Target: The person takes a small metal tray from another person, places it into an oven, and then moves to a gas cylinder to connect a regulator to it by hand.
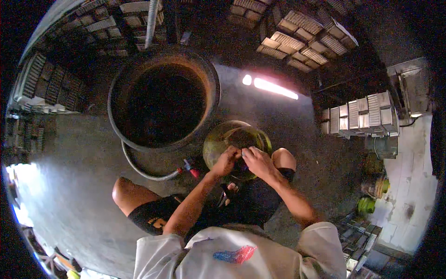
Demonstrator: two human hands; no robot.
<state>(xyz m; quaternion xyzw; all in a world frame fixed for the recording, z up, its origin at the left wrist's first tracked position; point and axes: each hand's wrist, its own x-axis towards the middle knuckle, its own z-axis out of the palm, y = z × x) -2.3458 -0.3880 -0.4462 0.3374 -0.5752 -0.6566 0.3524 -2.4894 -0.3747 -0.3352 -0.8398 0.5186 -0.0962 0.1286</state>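
Right of the dark round tub [116, 100], toward its near side, sat the green cylinder [214, 145]; over its top the left hand [226, 161] and right hand [258, 162] met, fingers bent; what they grasped, if anything, I couldn't tell; good work probably called for a steady cylinder and even fingertip pressure.

Forearms [193, 207] converge forward, left hand [225, 161] and right hand [259, 162] close together, both curled inward, knees [122, 195] spread wide, finger detail too small to read.
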